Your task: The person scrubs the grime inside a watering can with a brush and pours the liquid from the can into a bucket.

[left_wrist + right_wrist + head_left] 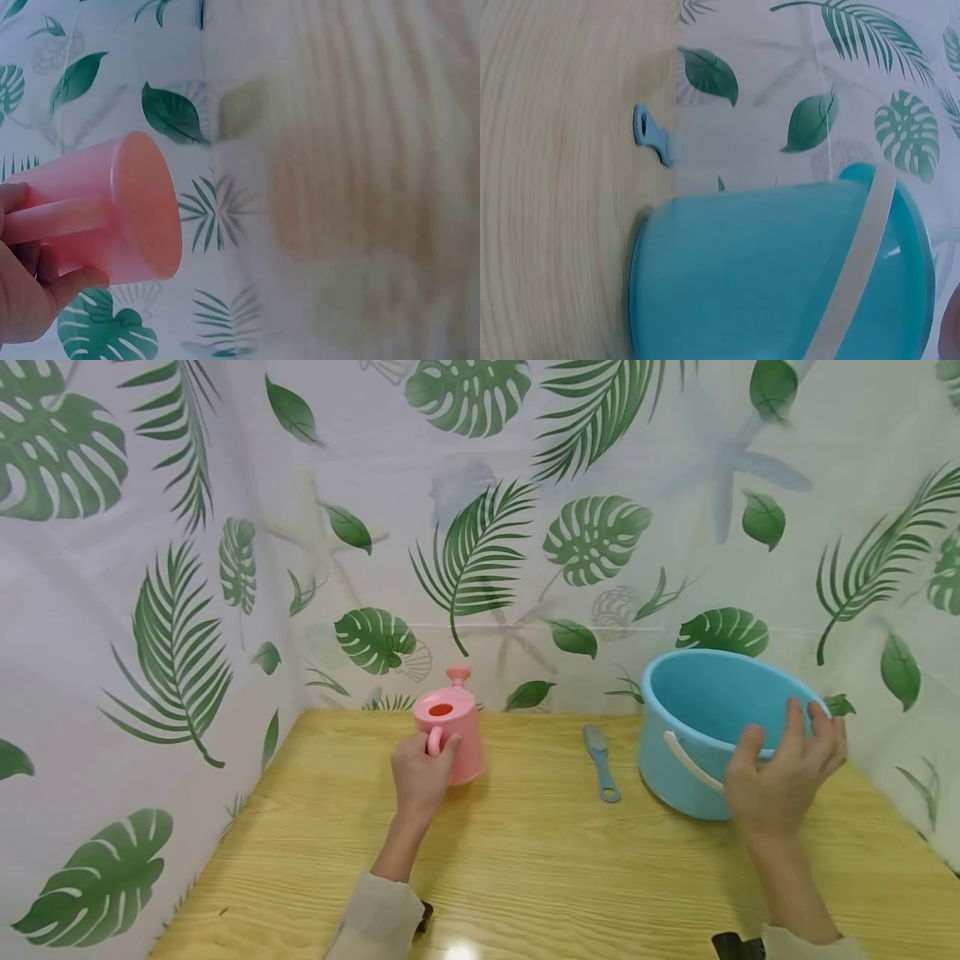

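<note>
My left hand [423,777] grips the handle of a pink watering can [467,739]. In the left wrist view, a gap shows between the can's base [154,206] and the wooden table. Orange-red shows through the can's top opening, and its sprinkler head points toward the back wall. At the right stands a light blue bucket [678,777] with a white handle [692,762] hanging across its side. My right hand [783,768] is at the bucket's near right rim, fingers spread and loosely bent. Only a bit of finger [951,330] shows in the right wrist view, beside the rim.
Between can and bucket, a slim blue-handled tool [602,768] with a flat greyish head and a ring end lies on the wooden table [525,860]. A white cloth [510,568] with green leaf prints hangs behind and along both sides.
</note>
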Tool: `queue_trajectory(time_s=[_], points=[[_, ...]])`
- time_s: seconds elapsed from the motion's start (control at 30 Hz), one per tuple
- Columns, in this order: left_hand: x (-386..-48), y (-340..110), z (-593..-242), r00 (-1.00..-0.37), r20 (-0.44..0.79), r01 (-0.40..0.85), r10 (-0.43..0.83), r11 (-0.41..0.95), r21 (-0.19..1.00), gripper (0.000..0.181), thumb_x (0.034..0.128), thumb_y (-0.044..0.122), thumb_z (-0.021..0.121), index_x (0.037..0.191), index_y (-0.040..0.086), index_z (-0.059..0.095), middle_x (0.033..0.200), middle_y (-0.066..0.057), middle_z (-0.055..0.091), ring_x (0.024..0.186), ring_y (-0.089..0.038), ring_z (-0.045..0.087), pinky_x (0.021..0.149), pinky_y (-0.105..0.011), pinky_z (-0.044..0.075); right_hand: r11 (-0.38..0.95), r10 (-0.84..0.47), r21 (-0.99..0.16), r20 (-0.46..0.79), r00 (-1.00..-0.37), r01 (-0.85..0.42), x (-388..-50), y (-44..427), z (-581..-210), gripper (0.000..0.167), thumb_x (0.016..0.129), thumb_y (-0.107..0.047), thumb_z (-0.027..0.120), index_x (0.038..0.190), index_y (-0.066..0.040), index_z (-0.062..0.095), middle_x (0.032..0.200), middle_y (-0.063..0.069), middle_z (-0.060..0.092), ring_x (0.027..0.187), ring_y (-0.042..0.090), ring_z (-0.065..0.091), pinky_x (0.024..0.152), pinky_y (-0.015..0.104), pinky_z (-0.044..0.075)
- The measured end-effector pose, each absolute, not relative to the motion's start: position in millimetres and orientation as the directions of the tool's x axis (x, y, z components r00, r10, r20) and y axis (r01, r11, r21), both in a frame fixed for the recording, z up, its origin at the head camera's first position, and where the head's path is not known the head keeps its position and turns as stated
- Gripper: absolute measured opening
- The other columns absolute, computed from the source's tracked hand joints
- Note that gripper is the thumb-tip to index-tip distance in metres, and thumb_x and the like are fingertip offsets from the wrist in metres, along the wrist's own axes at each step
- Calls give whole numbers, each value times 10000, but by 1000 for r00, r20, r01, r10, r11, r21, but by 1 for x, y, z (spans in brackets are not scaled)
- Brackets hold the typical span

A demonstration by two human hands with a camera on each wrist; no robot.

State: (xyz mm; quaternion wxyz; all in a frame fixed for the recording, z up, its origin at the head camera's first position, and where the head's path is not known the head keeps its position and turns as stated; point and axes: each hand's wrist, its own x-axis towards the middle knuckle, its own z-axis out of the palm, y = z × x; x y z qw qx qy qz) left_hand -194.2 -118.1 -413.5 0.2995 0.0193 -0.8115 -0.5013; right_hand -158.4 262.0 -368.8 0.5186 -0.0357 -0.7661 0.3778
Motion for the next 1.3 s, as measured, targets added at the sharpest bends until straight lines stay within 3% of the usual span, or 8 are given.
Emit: queue_trajectory(time_s=[0.2,0.33,0.5,0.63,0.83,1.07,1.3], points=[[-196,-137,-416,-827,426,202,-368,512,835,330,837,186,819,668,39,576,617,-34,481,608,-187,449,524,-273,372,739,377,-514,851,-366,-435,-163,232,-368,554,894,-182,498,1326,166,496,1402,368,385,1434,420,177,1195,500,71],[-198,-147,-417,-828,415,187,-377,512,838,331,837,173,818,662,33,575,608,-31,479,596,-177,446,512,-265,367,747,330,-425,905,-270,-512,-167,211,-368,545,912,-215,505,1282,185,510,1354,396,403,1406,475,210,1184,556,93],[-199,-154,-421,-854,358,144,-377,492,859,323,853,174,803,680,35,568,609,-16,463,573,-155,452,493,-248,371,738,284,-343,939,-193,-582,-169,194,-367,495,888,-147,522,1250,192,524,1317,392,423,1374,513,244,1162,603,121],[-198,-159,-424,-875,312,105,-369,484,869,334,857,170,799,666,49,553,594,4,442,555,-142,447,486,-236,366,728,274,-348,937,-215,-590,-168,191,-375,511,859,-123,525,1265,186,522,1329,390,419,1394,501,225,1165,596,120],[-202,-168,-424,-860,350,120,-372,519,846,319,852,159,799,676,51,555,608,6,463,563,-138,449,493,-237,367,721,261,-371,928,-267,-585,-175,189,-389,515,876,-131,541,1292,171,512,1356,391,407,1426,475,202,1176,586,107],[-197,-165,-427,-874,329,96,-357,537,838,330,856,170,796,680,51,545,606,10,444,564,-137,439,502,-243,363,739,213,-344,935,-282,-579,-171,192,-394,519,857,-116,540,1284,176,512,1324,414,425,1391,536,245,1167,606,130],[-196,-173,-418,-914,244,-25,-325,644,765,350,890,292,762,701,70,568,602,-2,462,544,-146,447,490,-263,342,721,210,-350,933,-293,-598,-175,188,-394,515,827,-61,559,1281,176,512,1313,409,433,1370,562,256,1162,611,143]])
